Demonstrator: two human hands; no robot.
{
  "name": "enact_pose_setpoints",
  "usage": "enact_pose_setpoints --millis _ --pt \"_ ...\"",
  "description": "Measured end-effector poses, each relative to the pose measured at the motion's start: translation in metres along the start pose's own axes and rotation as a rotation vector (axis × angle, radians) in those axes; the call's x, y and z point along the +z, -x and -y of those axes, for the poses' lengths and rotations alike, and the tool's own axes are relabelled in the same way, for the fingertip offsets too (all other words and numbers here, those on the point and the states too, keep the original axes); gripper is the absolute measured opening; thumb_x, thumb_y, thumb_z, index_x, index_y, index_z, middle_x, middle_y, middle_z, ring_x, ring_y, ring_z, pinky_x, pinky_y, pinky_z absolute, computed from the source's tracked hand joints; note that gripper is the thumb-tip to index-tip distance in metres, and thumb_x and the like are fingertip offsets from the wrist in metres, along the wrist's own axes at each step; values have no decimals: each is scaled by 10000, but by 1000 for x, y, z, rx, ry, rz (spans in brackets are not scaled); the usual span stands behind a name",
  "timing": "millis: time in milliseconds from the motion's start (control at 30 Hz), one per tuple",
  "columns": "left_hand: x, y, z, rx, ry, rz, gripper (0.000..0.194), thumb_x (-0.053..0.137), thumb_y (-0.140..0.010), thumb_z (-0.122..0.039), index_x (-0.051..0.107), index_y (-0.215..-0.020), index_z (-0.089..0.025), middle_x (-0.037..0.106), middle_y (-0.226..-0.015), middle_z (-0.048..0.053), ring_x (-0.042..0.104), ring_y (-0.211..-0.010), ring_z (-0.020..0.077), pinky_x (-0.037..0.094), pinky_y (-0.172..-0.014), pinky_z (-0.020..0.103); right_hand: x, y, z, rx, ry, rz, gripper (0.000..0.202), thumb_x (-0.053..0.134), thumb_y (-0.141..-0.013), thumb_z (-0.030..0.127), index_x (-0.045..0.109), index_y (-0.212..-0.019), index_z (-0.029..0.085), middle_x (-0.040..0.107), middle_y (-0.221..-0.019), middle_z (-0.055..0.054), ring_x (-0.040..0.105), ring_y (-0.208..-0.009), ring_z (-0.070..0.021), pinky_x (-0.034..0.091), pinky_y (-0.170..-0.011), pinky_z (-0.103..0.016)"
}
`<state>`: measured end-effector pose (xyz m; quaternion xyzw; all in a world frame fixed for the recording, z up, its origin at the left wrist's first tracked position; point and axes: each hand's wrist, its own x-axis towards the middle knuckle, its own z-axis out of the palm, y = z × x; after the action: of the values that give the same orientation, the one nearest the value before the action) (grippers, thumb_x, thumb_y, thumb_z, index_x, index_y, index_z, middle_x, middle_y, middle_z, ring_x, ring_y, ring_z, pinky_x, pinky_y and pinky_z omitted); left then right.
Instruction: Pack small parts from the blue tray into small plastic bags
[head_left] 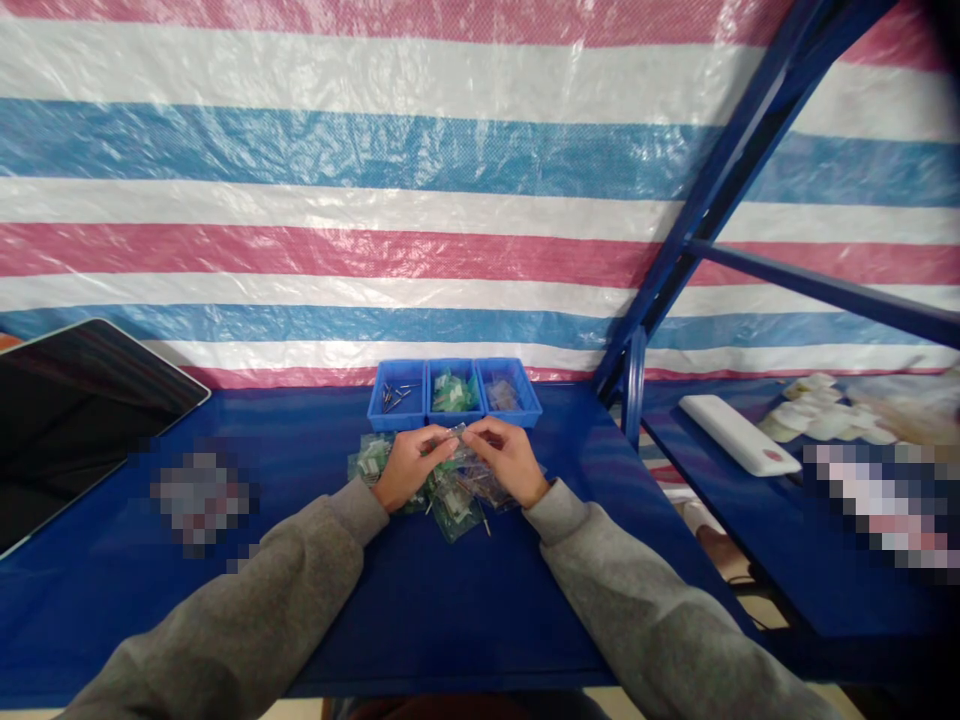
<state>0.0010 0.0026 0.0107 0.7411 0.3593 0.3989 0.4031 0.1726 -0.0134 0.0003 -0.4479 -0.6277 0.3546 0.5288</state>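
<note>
My left hand (414, 463) and my right hand (507, 458) meet over a pile of small clear and greenish plastic bags (453, 508). Between the fingertips of both hands is a small clear plastic bag (457, 432), pinched at its upper edge; its contents are too small to make out. Beyond the hands stand three joined blue bins. The left bin (397, 398) holds several thin metal pieces, the middle one greenish bags (454, 392), the right one clear bags (502, 394). A thin metal piece (487, 526) lies at the pile's front edge.
A dark-screened monitor or tablet (97, 410) lies at the left of the blue table (450, 620), near a blurred item (201, 500). A blue metal frame (634, 390) rises on the right. Past it, another table bears a white box-like device (739, 435) and pale bundles (817, 410).
</note>
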Motion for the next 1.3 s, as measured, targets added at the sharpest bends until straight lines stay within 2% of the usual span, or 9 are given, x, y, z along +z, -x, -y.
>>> enact_pose_setpoints --millis 267,600,800,967,1300 --pt "0 0 -1 7 -54 -24 274 532 -818 -379 640 -808 -128 635 -722 24 564 -663 137 447 -598 221 1 -1 3 52 -69 14 252 565 -785 414 616 -780 167 567 -628 3 476 -528 -113 387 -494 -225" --pt "-4 -1 -1 104 -210 -92 243 507 -842 -345 628 -792 -141 619 -783 36 560 -749 147 434 -672 239 1 -1 -2 -37 76 41 218 567 -787 375 610 -731 169 573 -666 -4 498 -593 -126 402 -551 -229" --pt "-1 -1 0 97 -117 -118 221 553 -812 -347 632 -843 -143 635 -855 56 584 -793 162 467 -680 247 -1 -1 0 -100 220 64 232 496 -838 348 588 -718 173 529 -606 7 471 -571 -125 371 -548 -232" --pt "0 -1 4 54 -83 -127 246 562 -802 -356 647 -898 -147 664 -900 66 604 -846 181 484 -746 276 -2 -1 6 -172 348 93 229 474 -855 319 599 -728 175 565 -653 -15 483 -604 -136 359 -572 -246" --pt "-2 -1 4 57 -124 -150 231 554 -808 -354 651 -863 -152 670 -866 49 603 -814 170 475 -746 271 1 -1 3 -142 271 127 150 553 -802 296 620 -737 178 610 -686 -13 519 -595 -131 378 -561 -240"
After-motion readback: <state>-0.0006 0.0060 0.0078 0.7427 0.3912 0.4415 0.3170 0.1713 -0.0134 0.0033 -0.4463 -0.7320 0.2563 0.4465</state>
